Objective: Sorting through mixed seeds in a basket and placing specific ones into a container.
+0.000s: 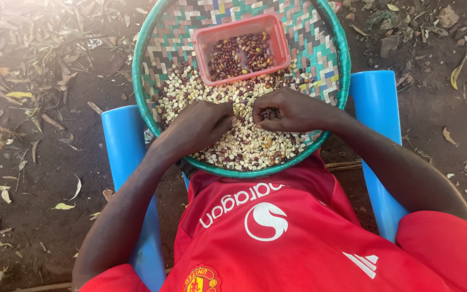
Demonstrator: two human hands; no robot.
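A round woven tray [331, 43] with a green rim rests on my lap. It holds a spread of pale maize kernels mixed with dark red beans [244, 146]. A pink rectangular tub [201, 40] sits on the tray's far side with sorted dark beans inside. My left hand [201, 127] lies knuckles up on the grain, fingers curled and pinching among the kernels. My right hand [287, 111] is cupped just beside it, with a few dark beans held in the curled fingers. The two hands almost touch at the fingertips.
I sit in a blue plastic chair, its armrests [377, 108] on both sides of the tray. Bare dark soil with dry leaves [39, 81] and small stones surrounds the chair. My red shirt [277, 232] fills the near foreground.
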